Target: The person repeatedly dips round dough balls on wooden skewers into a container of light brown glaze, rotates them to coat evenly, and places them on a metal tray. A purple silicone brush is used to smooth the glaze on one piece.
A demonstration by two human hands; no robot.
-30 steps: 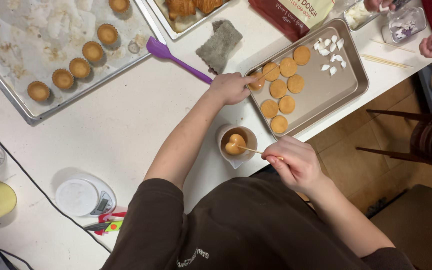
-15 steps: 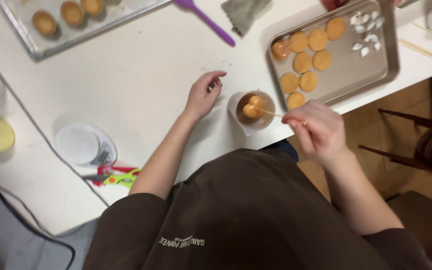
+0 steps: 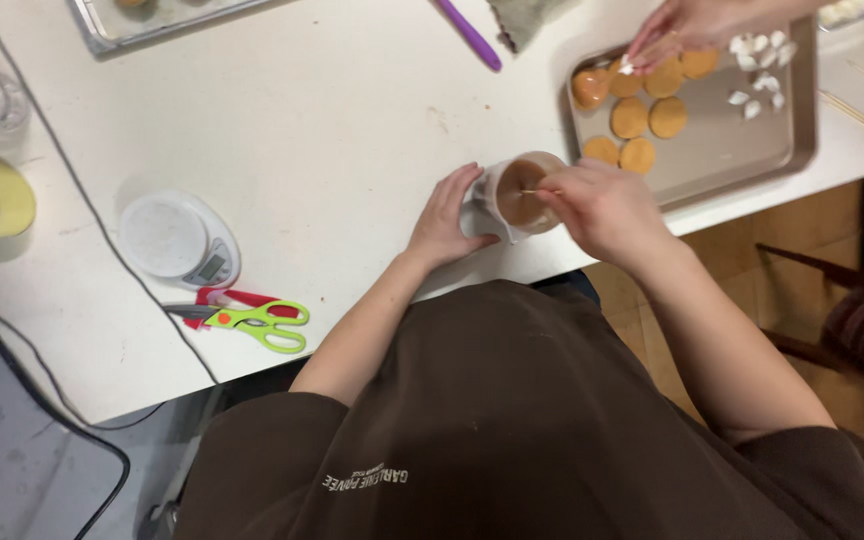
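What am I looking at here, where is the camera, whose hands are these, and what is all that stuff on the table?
The camera sits on a person's head and looks straight down, so you see their brown shirt and both bare arms. Their left hand steadies a small cup of tan liquid at the edge of the white table. Their right hand holds a thin stick over it. Beyond is a metal baking tray with round orange cookies and small white pieces. Another person's hand reaches into that tray from the top. Left of the cup lie a white kitchen scale, green and red scissors and a purple spatula.
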